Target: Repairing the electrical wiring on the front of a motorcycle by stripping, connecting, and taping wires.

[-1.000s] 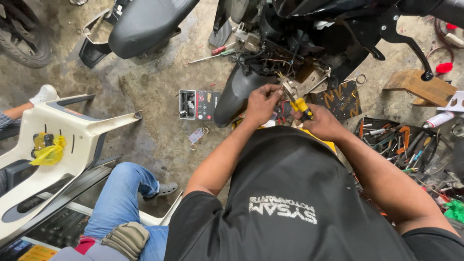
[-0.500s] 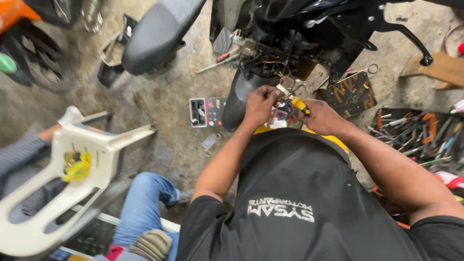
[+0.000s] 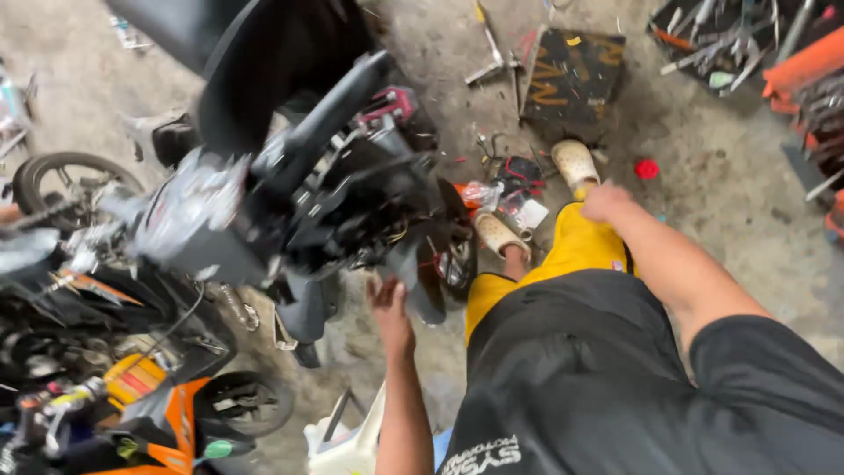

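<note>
Both hands are coming apart from the spot where they were working close together half a second ago, and the view is swinging hard, so the stripped scooter (image 3: 290,202) is now filling the left and middle of the frame instead of the top.

Going left to right: a wheel (image 3: 66,180) and an orange machine (image 3: 149,422) are crowding the left edge of the floor (image 3: 703,211). The scooter's dark front panel is hanging just above the left hand (image 3: 389,303), which is reaching up with fingers loosely spread, touching or almost touching the panel's lower edge; I cannot tell whether it is gripping anything. The right hand (image 3: 605,202) is resting clenched near the knee of the yellow trousers (image 3: 563,255), holding nothing that shows. Beyond it, a flat dark board (image 3: 571,75) and a tray of tools (image 3: 721,40) are lying toward the floor's far right corner.

My judgement: the loose panel and dangling wires look unsupported, so a pull from one hand alone could be dropping the panel or snagging a wire. Small parts scattered by the sandals (image 3: 576,163) could be getting kicked away.
</note>
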